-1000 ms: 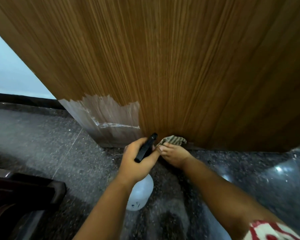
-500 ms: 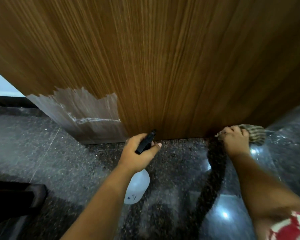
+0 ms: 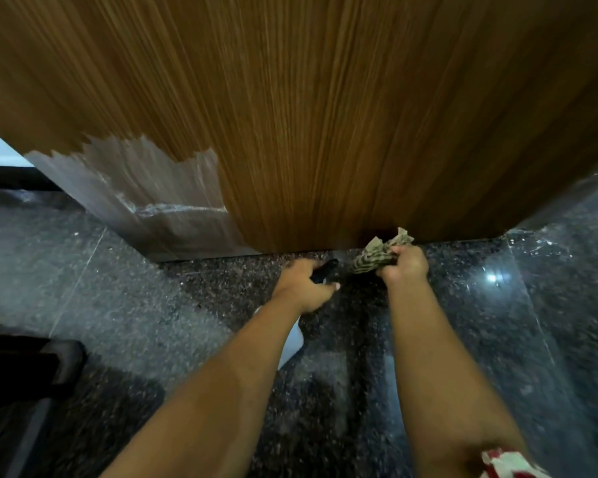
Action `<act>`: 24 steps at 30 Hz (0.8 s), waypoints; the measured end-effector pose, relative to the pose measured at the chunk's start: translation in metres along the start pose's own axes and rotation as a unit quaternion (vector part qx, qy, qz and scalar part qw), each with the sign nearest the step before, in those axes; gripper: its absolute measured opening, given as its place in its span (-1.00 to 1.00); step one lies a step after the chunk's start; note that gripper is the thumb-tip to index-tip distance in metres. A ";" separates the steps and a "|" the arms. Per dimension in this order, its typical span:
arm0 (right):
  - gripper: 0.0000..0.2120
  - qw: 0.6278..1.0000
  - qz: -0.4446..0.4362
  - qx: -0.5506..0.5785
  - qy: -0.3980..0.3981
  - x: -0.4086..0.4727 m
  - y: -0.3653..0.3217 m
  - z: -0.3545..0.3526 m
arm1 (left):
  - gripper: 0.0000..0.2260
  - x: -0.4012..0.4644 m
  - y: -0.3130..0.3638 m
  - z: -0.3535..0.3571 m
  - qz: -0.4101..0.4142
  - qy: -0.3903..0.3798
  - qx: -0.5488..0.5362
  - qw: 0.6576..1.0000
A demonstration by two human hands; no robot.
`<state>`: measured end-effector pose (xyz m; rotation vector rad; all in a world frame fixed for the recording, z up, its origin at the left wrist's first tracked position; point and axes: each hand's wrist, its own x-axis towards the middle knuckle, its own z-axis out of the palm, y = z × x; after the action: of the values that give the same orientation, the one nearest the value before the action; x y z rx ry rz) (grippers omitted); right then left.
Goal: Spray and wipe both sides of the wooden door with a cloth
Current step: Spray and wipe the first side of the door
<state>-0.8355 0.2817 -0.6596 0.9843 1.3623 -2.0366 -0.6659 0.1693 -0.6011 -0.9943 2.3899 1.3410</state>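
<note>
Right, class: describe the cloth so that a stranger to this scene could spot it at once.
Find the big wooden door and follow it down to its bottom edge at the dark speckled floor. There the right hand grips a crumpled cloth. Its striped fabric sets it apart from the black-topped spray bottle in the left hand.

The wooden door (image 3: 325, 115) stands upright, brown with fine vertical grain, its lower left corner stripped to a pale grey patch. Down at the door's bottom edge a crumpled striped cloth (image 3: 377, 257) is bunched just at the wood. Left of the cloth, below the door, is a spray bottle (image 3: 292, 343) with a black head and a whitish body.
</note>
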 end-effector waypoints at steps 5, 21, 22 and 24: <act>-0.69 0.997 -0.022 -0.006 0.072 0.006 -0.015 -0.013 | -0.44 0.003 -0.011 -0.005 -0.048 0.006 0.035 0.998; -0.76 0.993 0.035 0.086 -0.076 -0.057 0.096 0.056 | -0.65 0.015 -0.015 -0.059 -0.046 0.099 0.014 0.994; -0.72 0.986 0.075 0.089 -0.117 -0.066 0.108 0.071 | -0.58 0.015 -0.012 -0.067 -0.036 0.120 0.009 0.992; -0.63 0.974 0.133 0.121 -0.139 -0.083 0.113 0.099 | -0.50 0.013 -0.007 -0.076 -0.015 0.139 0.004 0.990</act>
<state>-0.7311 0.1479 -0.6348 0.8857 0.8057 -2.0698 -0.6616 0.0982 -0.5697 -1.2857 2.5613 1.2524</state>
